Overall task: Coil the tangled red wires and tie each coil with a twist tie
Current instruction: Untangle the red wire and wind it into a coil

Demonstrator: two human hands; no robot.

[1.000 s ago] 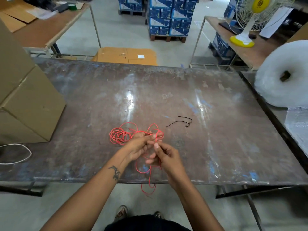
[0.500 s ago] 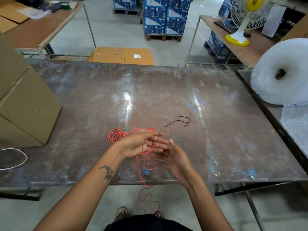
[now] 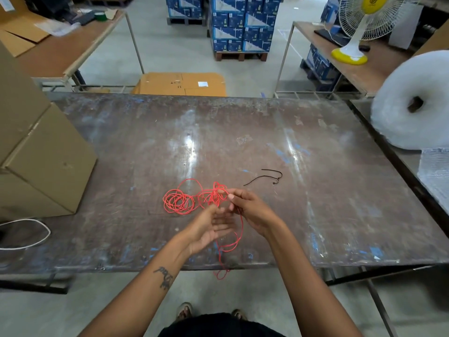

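A loose bundle of red wire (image 3: 178,201) lies on the tabletop (image 3: 340,203), at about ten o'clock from the two hands. From it the strands run right into a tangled knot (image 3: 217,194) just past the fingertips, and a single tail drops back towards six o'clock, curls on the near part of the tabletop and hangs over its front edge.

The left hand (image 3: 210,227) is released: palm turned up and inward, fingers fairly straight, holding nothing that I can see, though its tips are close to the knot. The right hand (image 3: 251,211) is grasping the wire, its thumb and fingers pinched on strands at the knot's right side. A black twist tie (image 3: 264,177) lies untouched at about one o'clock from the right hand, apart from the wire.

The step in hand looks like untangling, not yet coiling: no neat loop has formed and nothing is tied. The next move likely calls for the left hand to take a strand again and draw the knot apart while the right keeps its pinch, then to feed the freed length into even loops before reaching for the tie.
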